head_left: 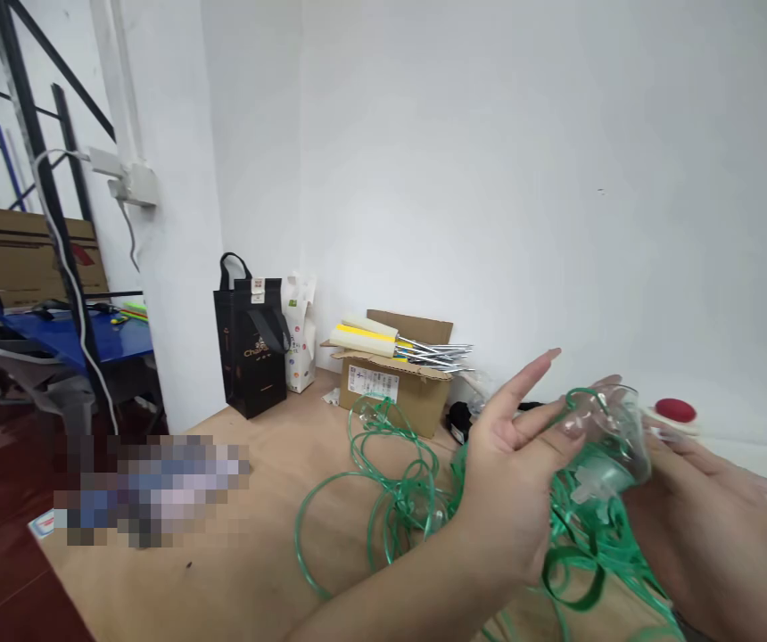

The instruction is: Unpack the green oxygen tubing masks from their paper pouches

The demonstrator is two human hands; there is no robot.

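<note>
Held up over the right side of the table is a clear plastic oxygen mask (pixel 628 428) with green elastic. My left hand (pixel 510 455) pinches its left side between thumb and fingers, index finger stretched out. Around the mask's right side curls my right hand (pixel 705 508); its fingertips are partly hidden behind the plastic. Loose loops of green tubing (pixel 390 481) spread across the table left of my hands, with more clear plastic pieces among them. Below the mask hangs a flat green strap (pixel 574 580) over a heap of green tubing (pixel 614 544).
Against the wall stand a black bag (pixel 250 348), a white paper bag (pixel 301 343) and an open cardboard box (pixel 393 392) with metal rods. A red-topped container (pixel 674 412) sits behind my right hand. At far left, another person's hand shows near a blue table (pixel 82 334).
</note>
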